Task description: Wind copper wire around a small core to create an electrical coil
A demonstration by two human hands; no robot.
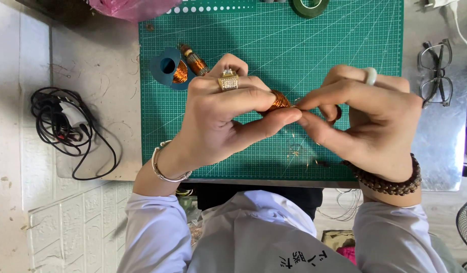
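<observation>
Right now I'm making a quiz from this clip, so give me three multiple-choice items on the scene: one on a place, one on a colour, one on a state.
1. Where do the glasses lie?
A. Right of the green mat
B. On the mat's middle
C. On the black cable

2. What colour is the wire coil between the hands?
A. Blue
B. Copper orange
C. White

3. How is that coil held?
A. Lying loose on the mat
B. Pinched by the left hand, the right hand meeting it
C. Hanging from a hook

Answers: 1 A, the glasses rest on the grey top beside the green mat. 2 B, it gleams copper orange. 3 B, the fingers of the left hand close around it above the mat, and the fingertips of the right hand touch its end.
</observation>
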